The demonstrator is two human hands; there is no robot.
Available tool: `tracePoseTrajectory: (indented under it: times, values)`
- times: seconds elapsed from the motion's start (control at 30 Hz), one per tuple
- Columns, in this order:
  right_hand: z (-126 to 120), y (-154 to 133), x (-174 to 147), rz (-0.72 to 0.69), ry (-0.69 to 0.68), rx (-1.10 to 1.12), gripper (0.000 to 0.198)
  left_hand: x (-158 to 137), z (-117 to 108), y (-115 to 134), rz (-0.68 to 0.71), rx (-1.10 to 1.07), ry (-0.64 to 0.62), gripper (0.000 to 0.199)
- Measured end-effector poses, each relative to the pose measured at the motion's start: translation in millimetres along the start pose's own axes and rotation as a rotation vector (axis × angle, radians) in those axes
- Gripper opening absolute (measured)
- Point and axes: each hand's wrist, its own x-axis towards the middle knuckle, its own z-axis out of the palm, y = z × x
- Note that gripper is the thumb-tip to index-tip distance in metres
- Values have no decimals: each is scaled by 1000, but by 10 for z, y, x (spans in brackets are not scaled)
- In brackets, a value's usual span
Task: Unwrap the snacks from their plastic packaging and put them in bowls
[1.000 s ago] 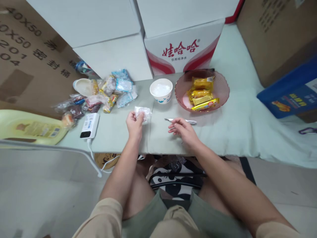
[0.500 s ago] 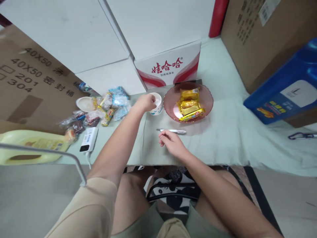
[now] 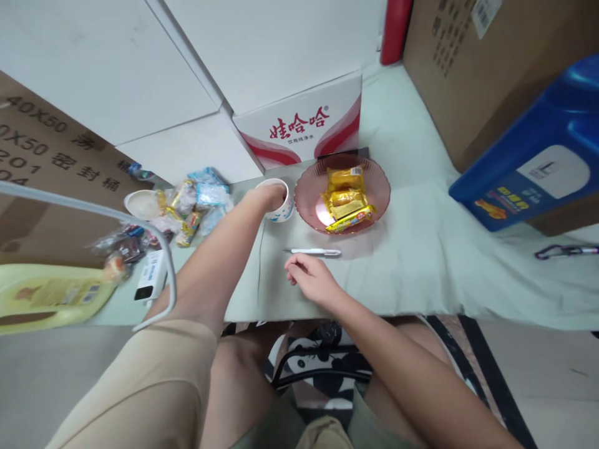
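Note:
My left hand (image 3: 270,197) reaches down into a white paper cup (image 3: 282,214) with a blue pattern. Its fingers are inside the cup and hidden from me. My right hand (image 3: 309,275) lies on the cloth with its fingers loosely curled in, and nothing shows in them. Just beyond its fingers is a white pen (image 3: 322,252). Right of the cup sits a pink glass bowl (image 3: 303,198) holding yellow-wrapped snacks (image 3: 345,181). Several wrapped snacks (image 3: 188,229) lie in a pile to the left of my left forearm.
A white power bank (image 3: 150,274) and a pale yellow bottle (image 3: 51,296) are at the left. A white-and-red carton (image 3: 299,134) stands behind the bowl. On the right are a blue jug (image 3: 528,162), a cardboard box (image 3: 449,81) and a carabiner (image 3: 561,251). A grey bar (image 3: 154,234) crosses my left arm.
My left hand has gone deeper into the cup, so its fingers no longer show. The whole view has shifted slightly; my right hand stays by the pen.

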Motion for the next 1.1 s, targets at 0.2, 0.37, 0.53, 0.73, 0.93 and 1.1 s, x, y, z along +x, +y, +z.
tracePoseTrajectory:
  times: [0.2,0.37,0.53,0.73,0.93,1.1]
  values:
    - [-5,25,22,-27,1,-19,12,-50,-111,72,88,221,-281,20]
    - [74,50,-26,2,-22,-35,12,-245,-314,62,-56,-39,-390,32]
    - [123,73,-68,33,-14,-64,15,-475,-470,-449,-149,-199,299,35]
    - [195,148,-55,22,-9,-123,21,-834,-303,-1544,-445,111,179,39]
    - [246,187,-34,31,-10,-171,22,-909,159,-1777,-312,181,54,52]
    - [244,190,-31,31,-7,-197,23,-851,230,-1609,-330,291,122,36]
